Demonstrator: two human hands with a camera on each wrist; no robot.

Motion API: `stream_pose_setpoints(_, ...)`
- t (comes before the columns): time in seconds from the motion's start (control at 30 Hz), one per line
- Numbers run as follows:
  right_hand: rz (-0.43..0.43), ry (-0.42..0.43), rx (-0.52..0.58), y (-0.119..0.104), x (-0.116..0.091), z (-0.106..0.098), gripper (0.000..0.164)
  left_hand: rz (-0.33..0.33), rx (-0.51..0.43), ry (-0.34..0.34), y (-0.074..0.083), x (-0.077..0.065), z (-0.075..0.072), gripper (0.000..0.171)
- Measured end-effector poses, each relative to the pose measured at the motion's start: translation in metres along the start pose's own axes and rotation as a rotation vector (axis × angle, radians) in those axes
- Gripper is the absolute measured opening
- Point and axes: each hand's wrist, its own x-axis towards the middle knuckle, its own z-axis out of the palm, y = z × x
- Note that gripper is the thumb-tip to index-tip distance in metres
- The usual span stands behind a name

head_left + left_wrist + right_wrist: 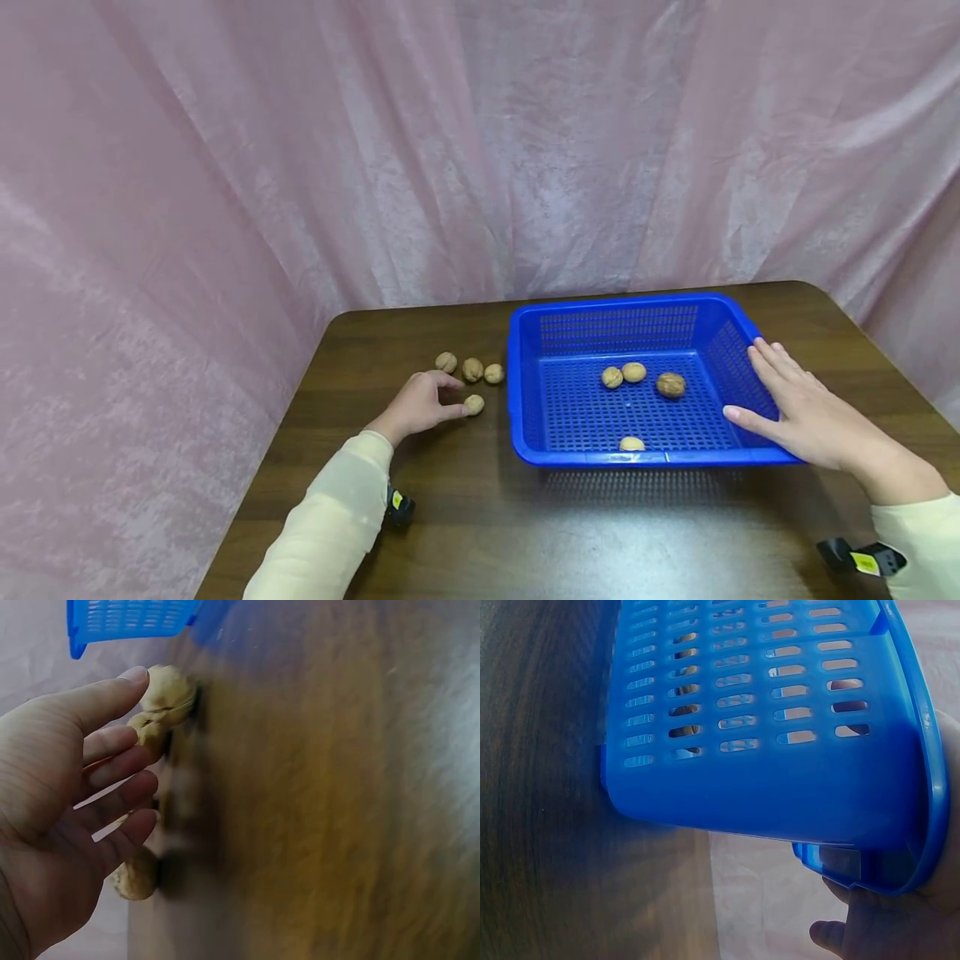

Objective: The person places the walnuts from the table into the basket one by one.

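My left hand point(422, 403) reaches low over the table with its fingers apart, its thumb tip at the near side of a walnut point(473, 405). In the left wrist view that walnut point(168, 696) sits just beyond the thumb, and the fingers are not closed round it. Just behind it lie three more walnuts: one at the left point(446, 362), a darker one point(472, 370) and one by the basket point(494, 373). My right hand point(813, 417) rests on the right rim of a blue plastic basket point(600, 458), fingers extended. In the right wrist view, the basket wall point(757, 787) hides part of this hand.
Inside the basket lie several walnuts, among them a darker one point(671, 385) and one near the front wall point(632, 444). The brown wooden table point(465, 533) reaches back to a pink curtain point(420, 167). Each wrist wears a small black camera.
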Motion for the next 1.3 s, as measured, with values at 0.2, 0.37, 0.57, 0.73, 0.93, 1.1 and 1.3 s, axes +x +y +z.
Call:
stream_pose_setpoints(0.2,-0.022,0.014,-0.001,0.001,0.001,-0.001,0.093,0.007,0.012,-0.012,-0.001,0.002,0.012,0.052)
stream_pose_setpoints(0.37,-0.028,0.012,-0.001,0.000,0.001,0.000,0.093,-0.007,0.018,-0.023,-0.003,0.003,0.018,0.053)
stream_pose_setpoints(0.57,-0.008,0.010,0.000,-0.002,0.002,-0.001,0.093,0.011,0.047,0.021,-0.004,0.006,0.026,0.045)
stream_pose_setpoints(0.73,0.001,0.006,-0.005,-0.002,0.002,-0.001,0.093,0.030,0.057,0.042,-0.006,0.008,0.031,0.039)
stream_pose_setpoints(0.93,0.013,0.001,0.005,-0.003,0.001,0.000,0.094,0.034,0.026,0.043,-0.005,0.005,0.029,0.039)
stream_pose_setpoints(1.1,0.009,0.001,0.004,-0.004,0.001,0.000,0.094,0.043,-0.006,0.056,0.004,0.003,0.019,0.038)
stream_pose_setpoints(1.3,0.002,0.006,-0.012,-0.004,0.001,-0.002,0.094,0.137,0.026,0.089,0.031,0.011,-0.005,0.038)
